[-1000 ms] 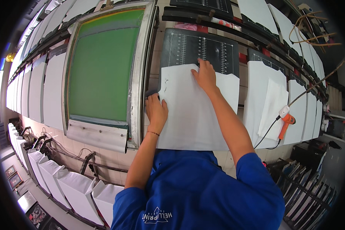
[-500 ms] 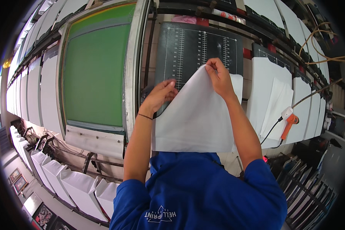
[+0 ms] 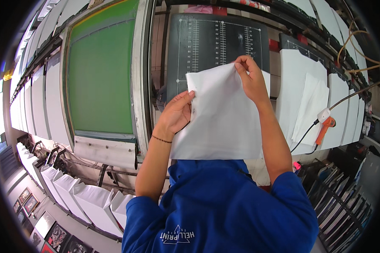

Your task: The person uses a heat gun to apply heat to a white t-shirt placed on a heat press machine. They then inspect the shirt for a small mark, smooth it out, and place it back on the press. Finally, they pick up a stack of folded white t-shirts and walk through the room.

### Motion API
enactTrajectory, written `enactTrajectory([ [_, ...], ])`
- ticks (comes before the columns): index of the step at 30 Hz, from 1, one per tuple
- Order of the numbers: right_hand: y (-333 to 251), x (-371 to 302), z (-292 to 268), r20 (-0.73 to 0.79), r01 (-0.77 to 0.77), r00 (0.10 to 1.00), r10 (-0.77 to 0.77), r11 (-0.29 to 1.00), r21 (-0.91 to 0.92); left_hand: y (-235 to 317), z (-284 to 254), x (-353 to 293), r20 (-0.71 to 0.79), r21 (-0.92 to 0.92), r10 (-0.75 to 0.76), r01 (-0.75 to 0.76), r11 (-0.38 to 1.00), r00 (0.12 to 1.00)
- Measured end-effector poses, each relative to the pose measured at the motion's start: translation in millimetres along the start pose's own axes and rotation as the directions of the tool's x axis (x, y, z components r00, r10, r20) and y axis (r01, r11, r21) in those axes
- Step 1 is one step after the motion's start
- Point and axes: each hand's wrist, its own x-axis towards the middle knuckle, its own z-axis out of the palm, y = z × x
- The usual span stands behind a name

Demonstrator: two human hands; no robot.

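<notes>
A white fabric piece (image 3: 223, 118) lies across the near part of a black printing board (image 3: 207, 48) marked with white scales, its far edge lifted. My right hand (image 3: 252, 80) pinches that far edge between thumb and fingers. At the left side edge, my left hand (image 3: 176, 114) is closed on the fabric, thumb on top and the other fingers partly hidden. Between the two hands the cloth's far left corner stands up. Small dark specks show along the left edge, close to my left thumb.
To the left stands a framed green printing screen (image 3: 101, 76). On the right, white fabric pieces (image 3: 302, 88) lie on neighbouring boards, with an orange heat gun (image 3: 324, 131) and its cord over them. More white-covered boards (image 3: 88, 200) line the lower left.
My left hand has closed on the fabric's left edge, where it was loose before. The far left corner has unfolded leftward, and my right hand has shifted slightly right and away from me.
</notes>
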Motion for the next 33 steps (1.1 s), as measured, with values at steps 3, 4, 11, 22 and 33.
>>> enactTrajectory([
  [3, -17.1, -24.3, 14.1, -0.143, 0.171, 0.962, -0.231, 0.924, -0.343, -3.4, -8.6, -14.6, 0.059, 0.046, 0.121, -0.124, 0.991, 0.991],
  [4, -22.4, -36.8, 18.4, -0.115, 0.199, 0.963, -0.243, 0.932, -0.302, -7.1, 0.2, -22.3, -0.006, 0.085, 0.154, -0.153, 0.985, 0.988],
  [11, -58.0, -109.7, 52.7, 0.068, 0.184, 0.98, -0.188, 0.981, 0.062, -20.0, 32.4, -47.3, -0.085, 0.104, 0.212, -0.202, 0.974, 0.974],
  [22, -51.8, -118.5, 52.9, 0.041, 0.371, 0.929, -0.369, 0.926, -0.076, -33.2, 49.8, -60.5, -0.279, 0.292, 0.337, -0.255, 0.922, 0.899],
  [33, -53.2, -122.9, 50.5, 0.047, 0.4, 0.916, -0.398, 0.916, -0.033, -36.8, 54.4, -66.6, -0.289, 0.313, 0.352, -0.259, 0.914, 0.891],
])
